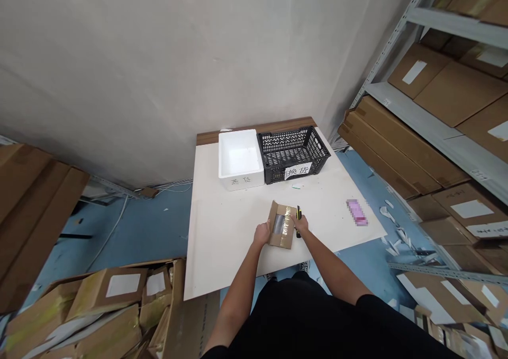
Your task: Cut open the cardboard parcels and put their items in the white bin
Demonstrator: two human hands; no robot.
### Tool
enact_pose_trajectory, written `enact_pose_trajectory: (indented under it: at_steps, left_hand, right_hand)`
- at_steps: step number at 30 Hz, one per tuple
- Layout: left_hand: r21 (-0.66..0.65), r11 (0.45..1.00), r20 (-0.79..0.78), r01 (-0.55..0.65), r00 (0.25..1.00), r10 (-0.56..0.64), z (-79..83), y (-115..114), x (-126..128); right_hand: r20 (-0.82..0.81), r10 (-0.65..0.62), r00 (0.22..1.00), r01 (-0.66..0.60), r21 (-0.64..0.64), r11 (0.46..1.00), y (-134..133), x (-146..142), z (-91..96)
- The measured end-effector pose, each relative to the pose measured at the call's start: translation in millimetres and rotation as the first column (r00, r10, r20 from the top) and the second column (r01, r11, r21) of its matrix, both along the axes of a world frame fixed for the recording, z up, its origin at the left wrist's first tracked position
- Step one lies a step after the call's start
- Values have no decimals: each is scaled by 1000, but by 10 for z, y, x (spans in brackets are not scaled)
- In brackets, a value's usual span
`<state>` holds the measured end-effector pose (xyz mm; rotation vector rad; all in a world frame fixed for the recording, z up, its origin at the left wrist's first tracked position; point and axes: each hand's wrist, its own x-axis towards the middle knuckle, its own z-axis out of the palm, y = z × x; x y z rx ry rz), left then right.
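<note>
A small brown cardboard box (pixel 281 241) lies on the white-topped table (pixel 226 237) near its front edge. Clear tape runs along its right side, and its top is partly open, showing something grey inside that I cannot make out. My left hand (pixel 261 233) is closed on the box's left edge. On the other side, my right hand (pixel 301 224) is wrapped round a black and yellow utility knife (pixel 299 211), with its fingers touching the taped right side of the box. The knife's blade cannot be made out.
Behind the box stand a white foam bin (pixel 242 182) and a black plastic crate (pixel 273 175) with a paper label. A blurred pink item (pixel 357 212) lies at the table's right. Shelves of cartons (pixel 460 92) rise on the right; a large carton of boxes (pixel 178 274) stands lower left.
</note>
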<state>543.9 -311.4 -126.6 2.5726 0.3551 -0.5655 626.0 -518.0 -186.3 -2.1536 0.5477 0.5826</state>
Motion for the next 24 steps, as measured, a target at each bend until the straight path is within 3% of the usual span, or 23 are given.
enact_pose_trajectory:
  at_steps: [2,7,10,12,15,18,24]
  left_hand:
    - [-1,1000,15,-15,1000,15,4,-64,-38]
    - [13,998,51,-53,997,53,-17,-302,-113]
    - [-4,998,74,-58,996,58,-46,-326,-127]
    - [-36,994,75,-99,992,102,-84,-275,-127]
    - [-173,957,97,-234,963,252,-170,-138,-128]
    - [-302,900,121,-315,923,364,-260,10,-143]
    - [-399,848,127,-350,894,429,-376,174,-263]
  right_hand:
    - [-1,13,1000,-13,-29,1000,-23,-11,81]
    - [112,135,985,-104,-243,964,155,-168,277]
    - [132,173,976,-133,-269,954,277,-235,332]
    - [121,150,981,-122,-212,970,277,-228,347]
    - [131,91,987,-92,4,996,143,-177,347]
    - [98,-27,995,6,203,979,-77,-149,308]
    - [19,-218,976,202,297,933,-448,-151,136]
